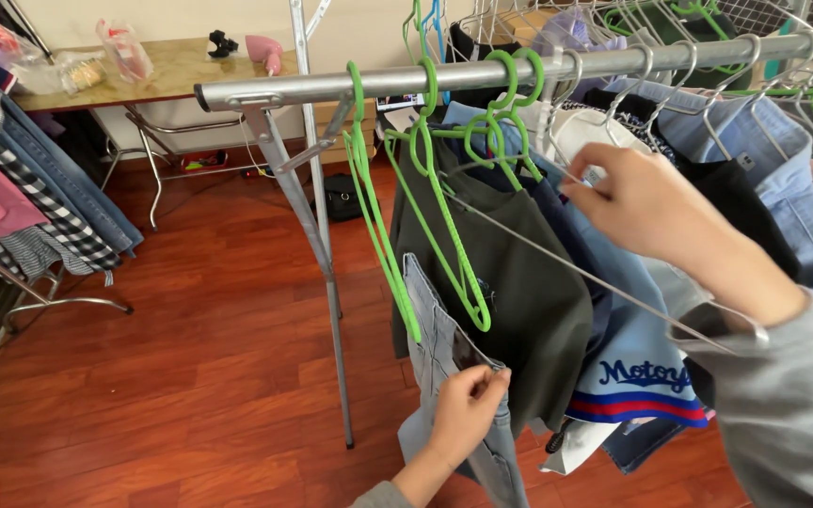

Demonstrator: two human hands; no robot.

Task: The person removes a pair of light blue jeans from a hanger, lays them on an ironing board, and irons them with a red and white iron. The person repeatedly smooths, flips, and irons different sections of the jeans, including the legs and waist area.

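Pale blue denim garment hangs below a bright green plastic hanger near the left end of the grey metal rail. Left hand pinches its edge; right hand grasps a thin wire hanger.

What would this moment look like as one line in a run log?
left hand: pinching light denim garment | right hand: holding wire hanger | rail: green hangers, dark green shirt
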